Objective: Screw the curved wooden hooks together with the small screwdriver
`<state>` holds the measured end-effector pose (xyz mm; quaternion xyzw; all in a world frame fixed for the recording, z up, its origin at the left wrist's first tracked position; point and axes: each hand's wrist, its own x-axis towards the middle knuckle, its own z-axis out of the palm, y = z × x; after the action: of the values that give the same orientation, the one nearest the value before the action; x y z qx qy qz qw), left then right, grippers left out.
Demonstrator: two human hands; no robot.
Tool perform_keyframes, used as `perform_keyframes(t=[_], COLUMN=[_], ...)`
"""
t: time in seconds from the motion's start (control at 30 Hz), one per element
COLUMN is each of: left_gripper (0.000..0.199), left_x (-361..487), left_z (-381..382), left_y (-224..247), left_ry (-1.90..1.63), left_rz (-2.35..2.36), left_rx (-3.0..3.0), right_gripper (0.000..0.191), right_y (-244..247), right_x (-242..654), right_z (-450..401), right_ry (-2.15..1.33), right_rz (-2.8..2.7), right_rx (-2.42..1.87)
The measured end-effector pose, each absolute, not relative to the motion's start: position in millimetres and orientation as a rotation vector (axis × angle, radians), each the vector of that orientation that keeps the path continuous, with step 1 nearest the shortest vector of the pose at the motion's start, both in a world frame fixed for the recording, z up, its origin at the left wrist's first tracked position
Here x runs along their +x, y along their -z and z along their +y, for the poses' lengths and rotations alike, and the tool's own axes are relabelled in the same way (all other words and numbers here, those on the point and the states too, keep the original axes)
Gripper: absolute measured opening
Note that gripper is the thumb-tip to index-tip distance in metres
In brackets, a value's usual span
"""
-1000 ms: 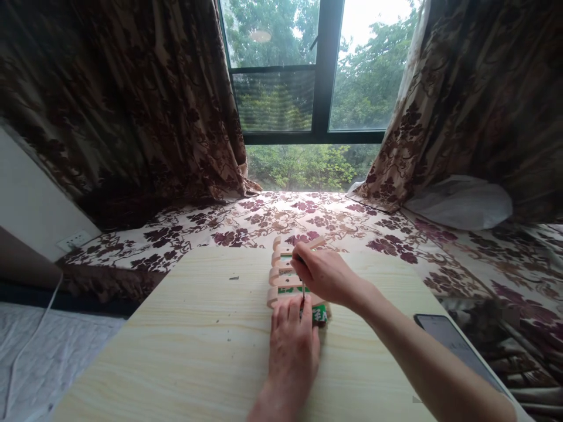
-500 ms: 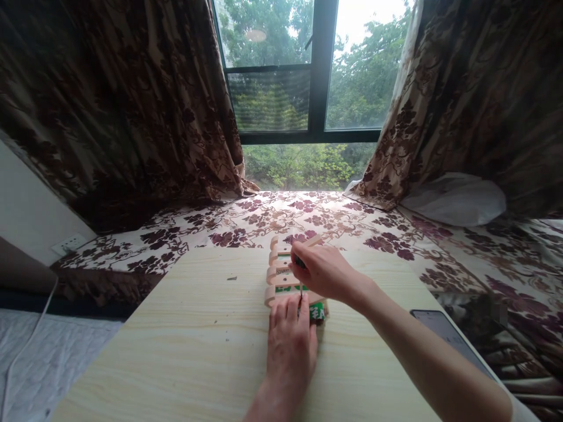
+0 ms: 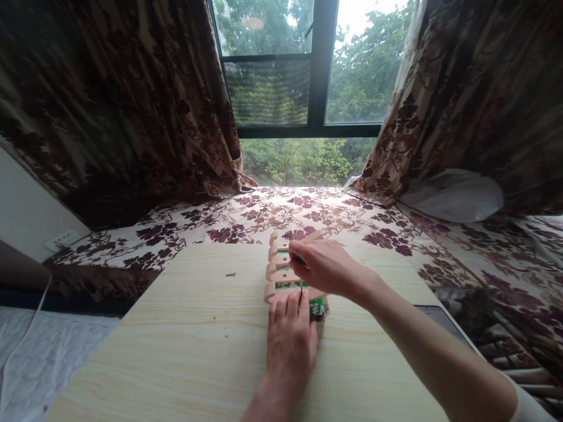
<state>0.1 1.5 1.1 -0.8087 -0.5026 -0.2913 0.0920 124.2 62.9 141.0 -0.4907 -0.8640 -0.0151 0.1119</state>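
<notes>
Item: wooden slat rack under my flat left hand; my right hand pinches a thin tool. Nearby: phone, small screw, table.

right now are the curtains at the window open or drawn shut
Open. The left curtain and right curtain are pulled apart to the sides, leaving the window and the trees outside plainly visible between them.

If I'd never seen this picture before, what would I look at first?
Probably the two hands in the middle of the pale wooden table: the left hand presses flat on a small wooden slat piece with a green pack under it, and the right hand holds a thin tool over it. Behind them a big window full of green trees glows between dark flowered curtains.
</notes>
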Motion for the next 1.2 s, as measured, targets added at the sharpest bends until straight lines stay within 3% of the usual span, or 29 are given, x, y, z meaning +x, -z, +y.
perform_keyframes(t=[1.2], left_gripper=[0.045], left_x=[-1.6], left_z=[-1.2], left_y=[2.6], left_ry=[0.921], left_rz=[-1.443], left_rx=[-2.391], right_gripper=[0.016], right_y=[-137.6], right_x=[125.0], right_z=[53.0], right_ry=[0.072], right_rz=[-2.537], right_rx=[-1.382])
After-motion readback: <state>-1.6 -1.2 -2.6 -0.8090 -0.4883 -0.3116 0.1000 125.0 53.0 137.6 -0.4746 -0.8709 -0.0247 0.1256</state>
